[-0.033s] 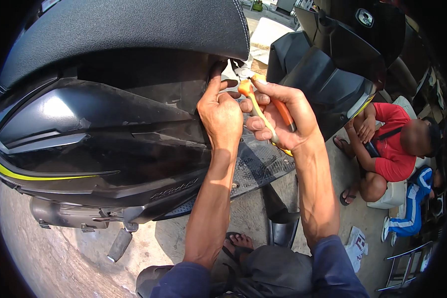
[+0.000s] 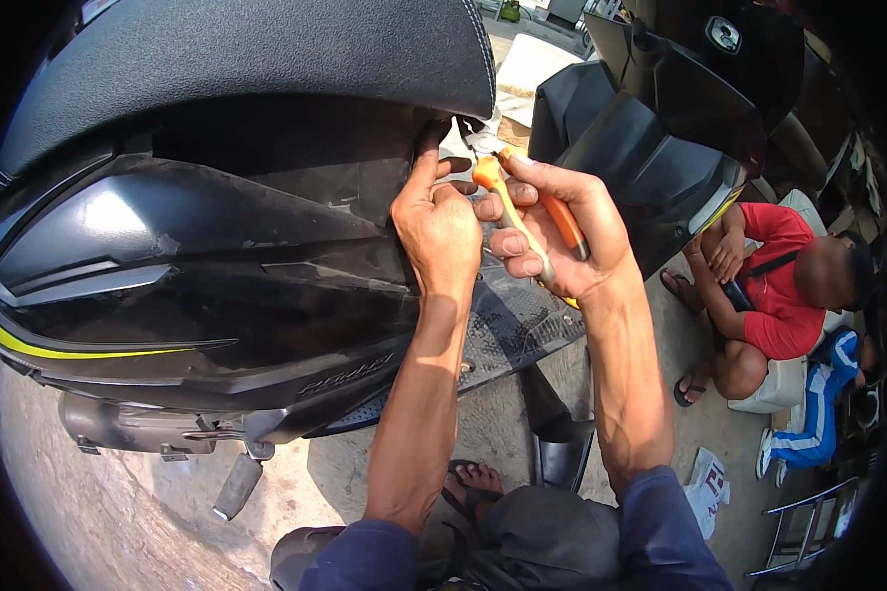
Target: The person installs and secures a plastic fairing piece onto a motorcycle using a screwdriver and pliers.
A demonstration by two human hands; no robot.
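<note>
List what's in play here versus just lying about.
In play: left hand on the scooter panel; right hand gripping orange pliers under the seat.
Lying about: second scooter, seated person, paper, chair.

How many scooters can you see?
2: the black scooter that both hands work on at left, and another dark scooter parked behind at upper right. More may be hidden.

Scooter body (image 2: 197,286) fills left; both hands at its front edge, under seat (image 2: 246,59), left hand (image 2: 442,231) beside right hand (image 2: 562,236) gripping pliers (image 2: 527,222); seated person (image 2: 769,295) far right.
</note>
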